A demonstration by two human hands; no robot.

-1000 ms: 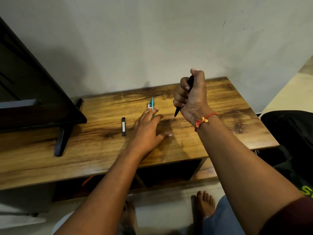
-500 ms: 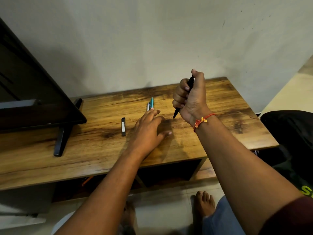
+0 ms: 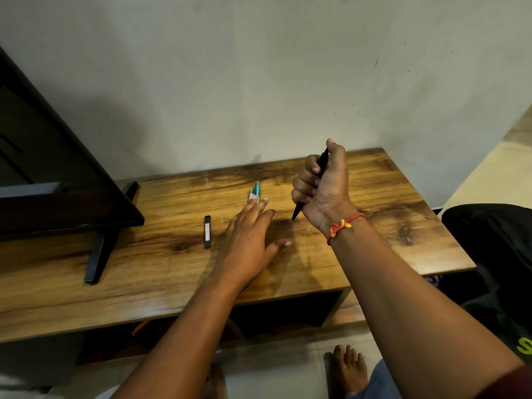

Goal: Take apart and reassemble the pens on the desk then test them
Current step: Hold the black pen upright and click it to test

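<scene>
A black pen [image 3: 297, 209] is clenched in my right hand [image 3: 324, 187], which hovers above the wooden desk [image 3: 374, 243]; the pen points down and left, its tip just above the wood. My left hand [image 3: 250, 234] lies flat on the desk with fingers spread, its fingertips touching the near end of a teal and white pen [image 3: 255, 191] that lies near the back of the desk. To the left of that hand lies a small black pen cap [image 3: 207, 232].
A dark TV screen [image 3: 57, 180] on a black foot [image 3: 99, 254] stands at the desk's left. A wall rises right behind the desk. Below the top is an open shelf [image 3: 288, 312]. Bare feet [image 3: 347, 370] rest on the floor; a black bag [image 3: 489, 254] sits to the right.
My right hand has kept its hold on the black pen and stayed almost in place. My left hand has crept slightly forward toward the teal pen.
</scene>
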